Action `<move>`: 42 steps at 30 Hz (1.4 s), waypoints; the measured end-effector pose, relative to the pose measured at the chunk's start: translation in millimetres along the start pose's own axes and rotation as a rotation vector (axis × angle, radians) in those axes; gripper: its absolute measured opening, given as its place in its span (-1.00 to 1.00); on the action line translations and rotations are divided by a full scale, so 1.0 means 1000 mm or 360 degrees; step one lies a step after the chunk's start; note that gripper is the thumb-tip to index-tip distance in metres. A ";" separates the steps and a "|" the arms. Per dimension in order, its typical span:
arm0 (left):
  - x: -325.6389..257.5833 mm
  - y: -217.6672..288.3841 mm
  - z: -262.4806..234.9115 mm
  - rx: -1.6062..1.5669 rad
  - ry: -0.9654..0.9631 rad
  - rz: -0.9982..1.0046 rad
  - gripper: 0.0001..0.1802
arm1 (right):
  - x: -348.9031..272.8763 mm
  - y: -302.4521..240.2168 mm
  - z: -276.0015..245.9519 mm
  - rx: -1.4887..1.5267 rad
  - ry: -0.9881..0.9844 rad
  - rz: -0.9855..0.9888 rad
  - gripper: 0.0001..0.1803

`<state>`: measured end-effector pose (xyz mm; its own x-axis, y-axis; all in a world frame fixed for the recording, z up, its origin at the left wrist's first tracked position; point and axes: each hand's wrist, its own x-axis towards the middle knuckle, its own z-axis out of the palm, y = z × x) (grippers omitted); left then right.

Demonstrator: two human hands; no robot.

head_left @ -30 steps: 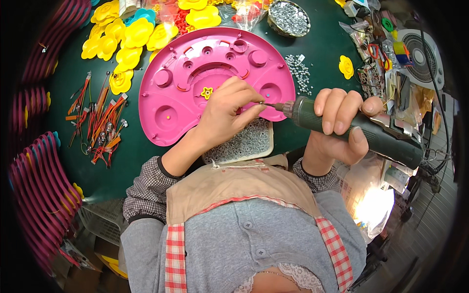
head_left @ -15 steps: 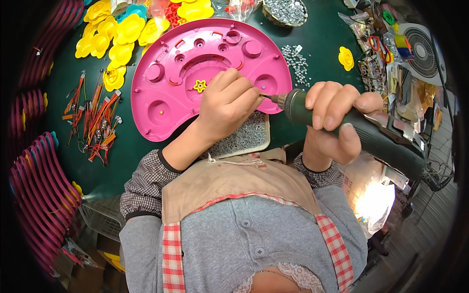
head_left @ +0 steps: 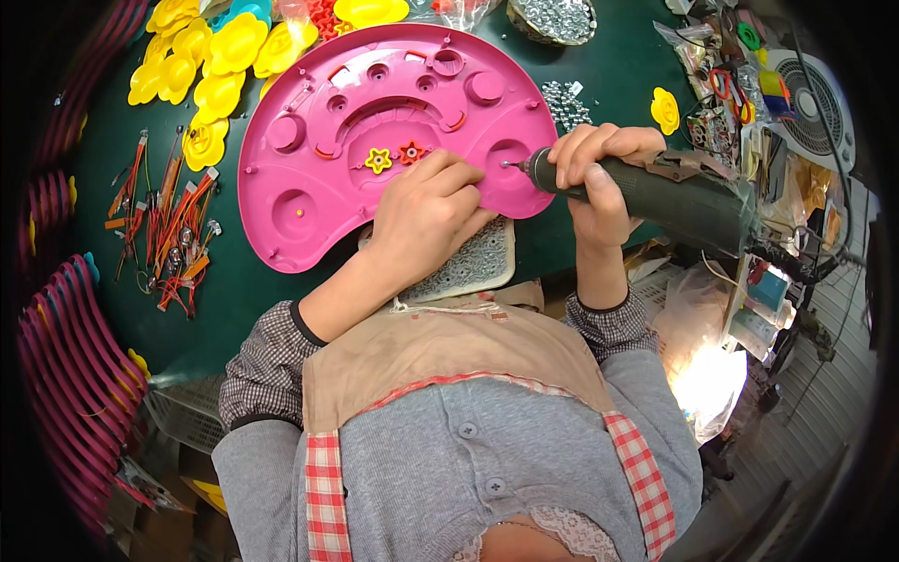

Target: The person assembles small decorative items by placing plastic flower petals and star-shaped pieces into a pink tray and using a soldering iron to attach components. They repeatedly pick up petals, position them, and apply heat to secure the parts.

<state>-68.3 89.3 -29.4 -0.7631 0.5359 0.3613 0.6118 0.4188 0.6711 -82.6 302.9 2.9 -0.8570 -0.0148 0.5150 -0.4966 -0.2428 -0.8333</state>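
A pink curved plastic panel (head_left: 365,199) lies on the table, its recessed side up. My right hand (head_left: 604,178) is wrapped round a dark green power screwdriver (head_left: 670,206). The bit's tip, with what looks like a screw, meets the panel's right round recess (head_left: 508,153). My left hand (head_left: 429,211) is closed over the panel's near edge, fingers curled; whatever is under them is hidden. Beyond its knuckles sit a yellow star piece (head_left: 378,161) and a red star piece (head_left: 412,152), side by side in the panel's middle.
A tray of screws (head_left: 468,267) stands against my apron. Wired parts (head_left: 178,234) and yellow flower-shaped pieces (head_left: 201,140) lie left. Loose metal bits (head_left: 565,105) and a metal-filled bowl (head_left: 552,19) are beyond the panel. Pink panels (head_left: 80,375) stand stacked left; a fan (head_left: 810,103) stands right.
The screwdriver has swung away from my left fingers, its bit now at the panel's right recess. My left hand has dropped nearer me, uncovering the red star. The panel appears slightly shifted leftward.
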 end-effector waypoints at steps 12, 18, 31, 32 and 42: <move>0.000 0.002 0.002 0.0036 0.0033 0.0041 -0.77 | 0.010 -0.038 -0.026 0.0007 0.0195 -0.0127 -0.56; 0.023 -0.002 0.009 0.0064 0.0013 0.0109 -0.76 | -0.019 -0.028 -0.061 -0.0425 0.0342 -0.0041 -0.58; 0.027 0.018 0.018 -0.0251 0.0067 0.0092 -0.72 | 0.001 -0.075 -0.018 0.0194 0.0040 -0.0186 -0.43; 0.023 0.015 0.015 -0.0249 0.0077 0.0092 -0.74 | 0.003 -0.075 -0.013 0.0226 -0.0006 -0.0167 -0.45; -0.026 0.002 -0.028 -0.0326 0.0399 0.0076 -0.81 | 0.012 -0.063 0.050 0.0473 -0.0123 -0.0069 -0.53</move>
<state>-53.1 55.4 -19.4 -0.7776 0.3434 0.5267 0.6130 0.2279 0.7565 -54.7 269.6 71.6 -0.8171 -0.0694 0.5723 -0.4609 -0.5175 -0.7209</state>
